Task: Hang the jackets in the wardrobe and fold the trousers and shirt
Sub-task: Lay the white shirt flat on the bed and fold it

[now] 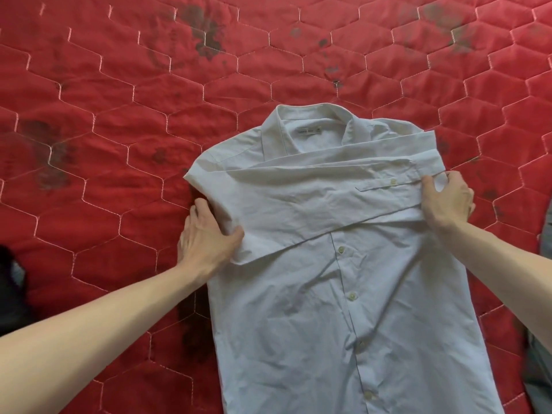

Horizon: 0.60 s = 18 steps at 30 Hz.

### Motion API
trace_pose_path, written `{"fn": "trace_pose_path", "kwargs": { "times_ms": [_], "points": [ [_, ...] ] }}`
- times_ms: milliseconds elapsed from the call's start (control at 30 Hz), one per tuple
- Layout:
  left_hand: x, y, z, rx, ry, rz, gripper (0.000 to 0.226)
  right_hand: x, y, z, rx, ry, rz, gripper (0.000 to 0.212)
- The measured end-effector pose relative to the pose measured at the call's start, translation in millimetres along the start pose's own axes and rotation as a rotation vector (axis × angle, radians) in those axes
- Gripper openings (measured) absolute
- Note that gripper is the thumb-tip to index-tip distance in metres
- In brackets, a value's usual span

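**Pale shirt, sleeves crossed, on a red quilted cover**

A pale blue-white button-front cotton shirt [337, 282] lies face up on a red quilted bed cover [98, 94], collar away from the person and hem toward the bottom edge of the view. The cloth is thin and lightly creased, with fine wrinkles running across the chest. A row of small cream round buttons [352, 296] runs down the placket. The stiff collar [313, 115] stands open, with a small label visible inside the neck.

Both long sleeves are folded across the chest, lying in flat, overlapping bands. The upper sleeve [313, 201] slants from the lower left up toward the right, and its buttoned cuff [391, 184] sits near the right edge of the shirt.

The left hand [209, 237] grips the fold at the shirt's left side, thumb on top of the fabric and fingers curled behind the edge, touching the cover. The right hand [448, 201] pinches the cuff end of the sleeve at the right side, fingers bent round the cloth. Both forearms are bare.

The cover is glossy, stitched in pale thread into elongated hexagons, and carries dark, faded blotchy patches. A dark garment [12, 291] shows at the left edge and a grey cloth [542, 369] at the right edge; neither can be identified.
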State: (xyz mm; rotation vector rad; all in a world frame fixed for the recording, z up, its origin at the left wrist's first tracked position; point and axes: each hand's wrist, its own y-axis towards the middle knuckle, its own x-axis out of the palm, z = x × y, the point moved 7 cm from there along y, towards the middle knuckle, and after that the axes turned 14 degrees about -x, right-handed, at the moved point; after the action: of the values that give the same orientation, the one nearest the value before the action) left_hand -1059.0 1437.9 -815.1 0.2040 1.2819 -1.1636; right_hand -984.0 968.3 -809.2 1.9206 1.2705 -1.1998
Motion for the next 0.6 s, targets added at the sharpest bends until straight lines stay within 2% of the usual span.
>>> {"fn": "trace_pose_path", "kwargs": {
  "times_ms": [100,200,300,367,400,467,533,600],
  "points": [
    [-4,-1,-3,0.051,-0.003,0.028,0.015,-5,-5,-9,-0.034,0.029,0.081,0.034],
    [-20,3,-17,-0.023,-0.181,0.056,0.017,-9,-9,-17,-0.078,0.004,0.165,0.038],
    [-27,12,-43,-0.134,-0.221,0.072,0.022,4,-15,-18,-0.058,-0.048,0.064,0.039],
    [-25,19,-64,-0.272,-0.236,0.041,0.025,12,-24,-26,-0.069,-0.122,0.034,0.036],
    [-25,20,-69,-0.312,-0.269,0.03,0.029,14,-30,-38,-0.135,-0.139,0.068,0.038],
    [-26,17,-69,-0.266,-0.313,-0.002,0.044,24,-47,-89,-0.414,-0.09,0.116,0.041],
    [-24,5,-61,-0.136,-0.275,-0.096,0.052,51,-73,-155,-0.764,0.017,0.036,0.039],
    [-18,-7,-56,-0.01,-0.13,-0.168,0.046,85,-105,-226,-1.023,0.138,-0.139,0.036]
  ]
}}
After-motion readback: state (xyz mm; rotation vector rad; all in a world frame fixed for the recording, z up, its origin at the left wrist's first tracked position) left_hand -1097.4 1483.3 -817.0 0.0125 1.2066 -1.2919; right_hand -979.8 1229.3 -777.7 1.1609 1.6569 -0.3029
